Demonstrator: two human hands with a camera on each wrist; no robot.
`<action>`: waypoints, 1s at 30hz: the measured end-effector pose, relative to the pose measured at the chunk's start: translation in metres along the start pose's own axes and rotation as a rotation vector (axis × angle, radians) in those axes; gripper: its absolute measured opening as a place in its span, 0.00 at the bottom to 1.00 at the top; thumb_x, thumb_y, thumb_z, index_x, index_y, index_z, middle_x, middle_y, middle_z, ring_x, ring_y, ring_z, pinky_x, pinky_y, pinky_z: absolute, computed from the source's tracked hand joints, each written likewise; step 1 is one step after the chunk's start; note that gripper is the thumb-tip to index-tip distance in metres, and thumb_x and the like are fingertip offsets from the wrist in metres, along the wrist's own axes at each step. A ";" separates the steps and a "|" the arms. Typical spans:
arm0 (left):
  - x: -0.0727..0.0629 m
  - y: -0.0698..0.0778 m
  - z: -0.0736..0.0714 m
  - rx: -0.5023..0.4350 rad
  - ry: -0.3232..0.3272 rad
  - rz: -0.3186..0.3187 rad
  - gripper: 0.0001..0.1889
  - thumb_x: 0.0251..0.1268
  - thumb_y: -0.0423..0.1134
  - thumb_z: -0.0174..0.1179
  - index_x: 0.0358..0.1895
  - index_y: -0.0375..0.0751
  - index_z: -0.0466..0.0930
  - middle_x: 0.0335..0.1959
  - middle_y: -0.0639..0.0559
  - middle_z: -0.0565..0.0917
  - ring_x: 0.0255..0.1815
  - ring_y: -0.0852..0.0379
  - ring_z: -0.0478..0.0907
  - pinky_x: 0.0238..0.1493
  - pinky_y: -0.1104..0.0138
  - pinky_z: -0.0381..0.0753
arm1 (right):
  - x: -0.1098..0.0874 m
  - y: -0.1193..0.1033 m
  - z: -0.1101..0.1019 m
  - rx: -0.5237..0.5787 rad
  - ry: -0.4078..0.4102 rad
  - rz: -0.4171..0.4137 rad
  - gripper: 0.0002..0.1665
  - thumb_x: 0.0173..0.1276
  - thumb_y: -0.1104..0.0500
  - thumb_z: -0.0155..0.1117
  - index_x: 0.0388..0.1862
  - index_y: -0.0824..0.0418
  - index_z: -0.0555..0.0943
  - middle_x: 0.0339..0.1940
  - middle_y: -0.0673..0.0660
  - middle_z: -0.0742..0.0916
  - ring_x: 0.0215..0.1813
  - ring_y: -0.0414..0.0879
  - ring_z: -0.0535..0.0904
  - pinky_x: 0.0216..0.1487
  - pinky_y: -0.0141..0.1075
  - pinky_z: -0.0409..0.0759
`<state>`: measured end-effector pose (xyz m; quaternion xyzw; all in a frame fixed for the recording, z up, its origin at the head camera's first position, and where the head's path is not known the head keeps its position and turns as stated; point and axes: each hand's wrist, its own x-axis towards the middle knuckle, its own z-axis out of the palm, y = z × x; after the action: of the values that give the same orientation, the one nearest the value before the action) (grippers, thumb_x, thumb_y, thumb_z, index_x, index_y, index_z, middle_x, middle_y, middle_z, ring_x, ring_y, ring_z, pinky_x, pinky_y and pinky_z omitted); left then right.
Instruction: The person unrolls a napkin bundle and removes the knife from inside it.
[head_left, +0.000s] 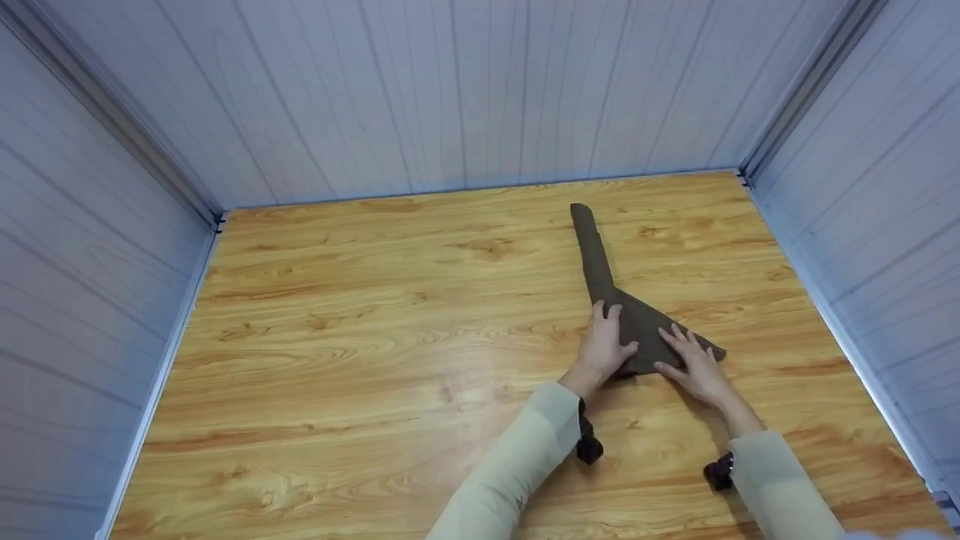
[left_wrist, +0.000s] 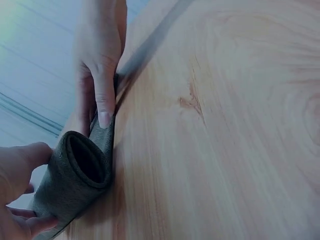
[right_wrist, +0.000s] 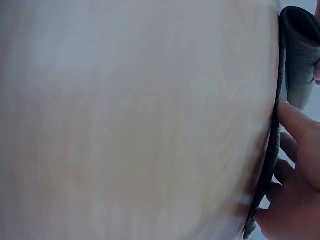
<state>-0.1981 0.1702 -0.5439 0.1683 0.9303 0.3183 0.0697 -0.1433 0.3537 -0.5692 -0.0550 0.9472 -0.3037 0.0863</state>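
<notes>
A dark grey-brown cloth (head_left: 643, 337) lies on the wood-patterned surface. One side is rolled into a narrow strip pointing away from me, and the other spreads as a flat triangle to the right. My left hand (head_left: 602, 346) grips the near end of the roll, its thumb on the right side. The roll's open end (left_wrist: 85, 162) shows in the left wrist view, between that hand's fingers. With fingers spread, my right hand (head_left: 699, 370) rests on the flat part. In the right wrist view, its fingertips touch the cloth's edge (right_wrist: 270, 155).
The wood-patterned surface (head_left: 360, 352) extends far to the left of the cloth. Pale panel walls stand at the back (head_left: 420, 97), left (head_left: 67, 300) and right (head_left: 877, 202). Dark wrist cameras (head_left: 589, 448) sit below both cuffs.
</notes>
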 end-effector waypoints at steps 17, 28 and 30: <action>-0.010 -0.013 -0.012 -0.087 0.025 -0.042 0.30 0.52 0.40 0.63 0.59 0.33 0.66 0.62 0.40 0.62 0.57 0.53 0.68 0.49 0.75 0.69 | -0.001 0.001 0.000 0.016 0.012 -0.014 0.38 0.63 0.52 0.57 0.67 0.65 0.57 0.67 0.71 0.53 0.66 0.69 0.39 0.56 0.66 0.35; -0.013 -0.027 -0.016 -0.111 0.035 -0.032 0.26 0.55 0.36 0.60 0.57 0.29 0.68 0.60 0.38 0.66 0.58 0.50 0.66 0.54 0.71 0.66 | -0.003 0.001 -0.003 0.016 0.013 -0.009 0.38 0.63 0.52 0.56 0.67 0.65 0.56 0.67 0.71 0.52 0.66 0.68 0.39 0.55 0.67 0.34; -0.013 -0.028 -0.017 -0.111 0.038 -0.031 0.26 0.55 0.36 0.60 0.57 0.29 0.68 0.59 0.38 0.66 0.58 0.50 0.66 0.55 0.71 0.65 | -0.003 0.002 -0.003 0.013 0.014 -0.009 0.38 0.63 0.52 0.56 0.67 0.65 0.56 0.67 0.71 0.52 0.66 0.68 0.39 0.55 0.67 0.35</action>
<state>-0.1971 0.1351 -0.5478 0.1436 0.9149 0.3714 0.0663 -0.1411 0.3571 -0.5676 -0.0568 0.9456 -0.3106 0.0787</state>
